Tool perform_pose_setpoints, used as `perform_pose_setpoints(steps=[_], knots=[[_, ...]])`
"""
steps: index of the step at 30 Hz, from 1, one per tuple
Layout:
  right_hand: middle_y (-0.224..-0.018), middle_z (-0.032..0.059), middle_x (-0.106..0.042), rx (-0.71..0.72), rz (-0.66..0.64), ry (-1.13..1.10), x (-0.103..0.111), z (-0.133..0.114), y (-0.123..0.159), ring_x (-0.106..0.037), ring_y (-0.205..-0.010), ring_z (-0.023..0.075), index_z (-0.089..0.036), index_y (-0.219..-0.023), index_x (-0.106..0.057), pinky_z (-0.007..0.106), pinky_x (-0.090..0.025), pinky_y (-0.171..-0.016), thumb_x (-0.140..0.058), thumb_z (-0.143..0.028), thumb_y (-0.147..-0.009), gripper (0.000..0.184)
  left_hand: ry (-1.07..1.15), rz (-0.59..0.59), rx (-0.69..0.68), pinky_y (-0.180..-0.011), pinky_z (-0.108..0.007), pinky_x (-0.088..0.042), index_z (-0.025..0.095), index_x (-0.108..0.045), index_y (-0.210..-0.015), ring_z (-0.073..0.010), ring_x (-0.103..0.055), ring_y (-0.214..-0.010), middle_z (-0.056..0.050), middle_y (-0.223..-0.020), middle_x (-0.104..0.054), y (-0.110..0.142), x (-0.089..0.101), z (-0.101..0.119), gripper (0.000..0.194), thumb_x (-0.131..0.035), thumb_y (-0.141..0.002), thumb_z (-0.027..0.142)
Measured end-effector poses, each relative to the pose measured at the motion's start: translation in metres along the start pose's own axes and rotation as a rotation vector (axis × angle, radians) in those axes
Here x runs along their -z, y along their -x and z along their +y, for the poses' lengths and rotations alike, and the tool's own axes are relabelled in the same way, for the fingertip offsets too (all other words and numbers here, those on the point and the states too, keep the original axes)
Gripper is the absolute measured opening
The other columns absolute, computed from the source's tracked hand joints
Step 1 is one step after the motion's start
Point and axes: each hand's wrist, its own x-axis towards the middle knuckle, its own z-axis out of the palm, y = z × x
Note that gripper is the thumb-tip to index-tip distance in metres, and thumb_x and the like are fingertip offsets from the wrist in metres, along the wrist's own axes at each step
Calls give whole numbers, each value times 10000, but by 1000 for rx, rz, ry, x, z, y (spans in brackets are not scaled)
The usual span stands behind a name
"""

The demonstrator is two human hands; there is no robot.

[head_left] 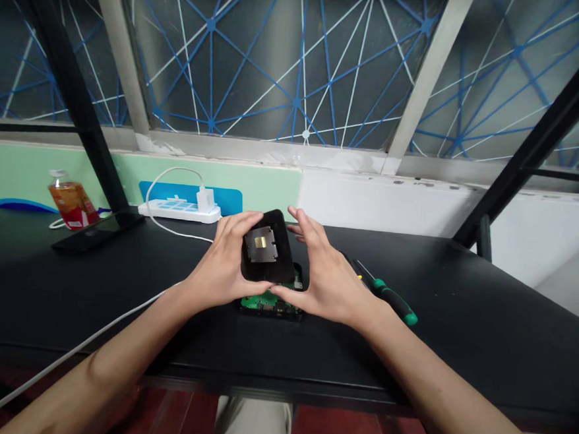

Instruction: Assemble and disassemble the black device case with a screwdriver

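- At far left, an amber-filled bottle (72, 202) is standing behind a dark flat device (92, 235) on the tabletop (460, 321).
- A white power strip (178, 210) is lying near the wall and carrying a charger plug (205, 200), its white cable (157, 223) looping forward.
- The left hand (220, 258) is gripping the black cover (282, 233); its fingers are curving partly closed over the upper-left edge, the thumb bracing the lower edge.
- The cover is tilting above the base housing (282, 316), probably so that its inner face is meeting the wearer's view. It is showing rounded corners and a silvery metal plate (270, 250) bearing a small gold-coloured patch (260, 242).
- Below, the housing is resting on the tabletop and holding a green circuit board (260, 302), partly hidden.
- The right hand (332, 279) is flanking the cover, fingers curving half open, thumb reaching its lower edge; whether it is gripping cannot be told.
- A green-and-black screwdriver (395, 300) is lying beyond the right forearm, seemingly within convenient reach.
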Motion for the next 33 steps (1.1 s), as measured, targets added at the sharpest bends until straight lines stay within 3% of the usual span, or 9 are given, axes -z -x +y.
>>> perform_pose_setpoints(steps=[5,9,15,19,25,33], knots=[[-1630,160,-209,-63,-105,-51,-2,3,1,-371,-1441,350,-254,-1550,174,548,-443,-1118,-722,-555,-746,1241,198,54,97,-1102,-597,-385,265,-63,-1515,-384,-401,-1356,-196,-1465,-319,2,-4,1,1222,-890,-627,408],[-1606,177,-273,-37,-153,-82,-7,4,0,-348,-1456,335,-215,-1561,139,527,-414,-1147,-727,-585,-722,1261,327,19,109,-1095,-591,-399,261,4,-1505,-371,-437,-1341,-203,-1424,-385,1,-2,6,1271,-899,-618,373],[-1625,135,-242,-113,-163,-351,-13,7,0,-299,-1479,334,-261,-1556,154,548,-393,-1152,-767,-590,-671,1319,432,-73,118,-1092,-617,-393,290,-18,-1507,-395,-410,-1365,-200,-1470,-354,1,1,9,1240,-891,-631,378],[-1600,157,-280,-129,-126,-493,-16,12,2,-331,-1460,337,-273,-1565,95,552,-367,-1161,-818,-574,-610,1355,481,-90,116,-1105,-608,-385,305,-39,-1502,-399,-407,-1373,-193,-1480,-349,0,2,9,1226,-894,-626,375],[-1482,170,-417,-221,-50,-382,-18,20,6,-474,-1334,341,-268,-1569,16,556,-442,-1082,-841,-562,-561,1355,406,-127,207,-1102,-622,-392,290,-118,-1504,-408,-430,-1361,-197,-1487,-376,1,3,5,1171,-889,-631,412],[-1492,171,-382,-216,10,-163,-10,28,6,-385,-1397,374,-258,-1567,-3,579,-415,-1109,-810,-469,-616,1265,327,-89,262,-1072,-643,-414,290,-119,-1527,-433,-394,-1386,-225,-1543,-298,8,-5,-10,1149,-869,-665,415]])
